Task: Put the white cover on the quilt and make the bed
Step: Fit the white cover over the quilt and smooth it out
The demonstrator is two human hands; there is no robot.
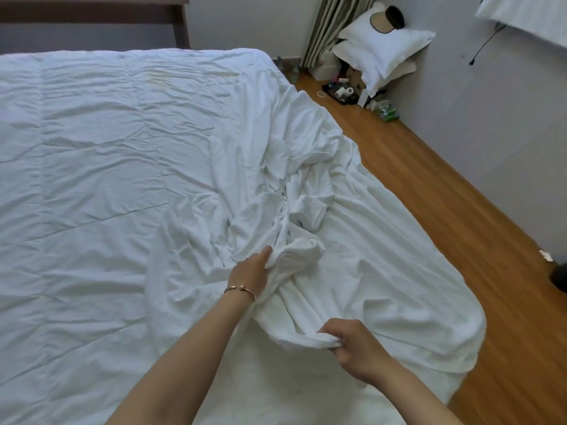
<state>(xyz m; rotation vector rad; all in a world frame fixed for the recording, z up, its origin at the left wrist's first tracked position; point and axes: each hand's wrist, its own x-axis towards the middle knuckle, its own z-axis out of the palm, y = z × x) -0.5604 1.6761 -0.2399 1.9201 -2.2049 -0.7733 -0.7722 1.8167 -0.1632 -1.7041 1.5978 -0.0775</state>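
We see the left hand [253, 269] gripping a bunched fold of the white cover [362, 240], the right hand [352, 345] pinching its near edge. The cover lies crumpled along the bed's right side, over what is probably the quilt [107, 154]. Pillows [380, 47] sit stacked in the far corner.

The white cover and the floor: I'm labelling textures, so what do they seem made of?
The white cover looks like thin woven fabric, probably cotton, matte: it bunches into fine soft creases where the left hand and right hand grip it. The floor looks like wood or wood-look laminate, orange-brown, with plank seams and a slight sheen.
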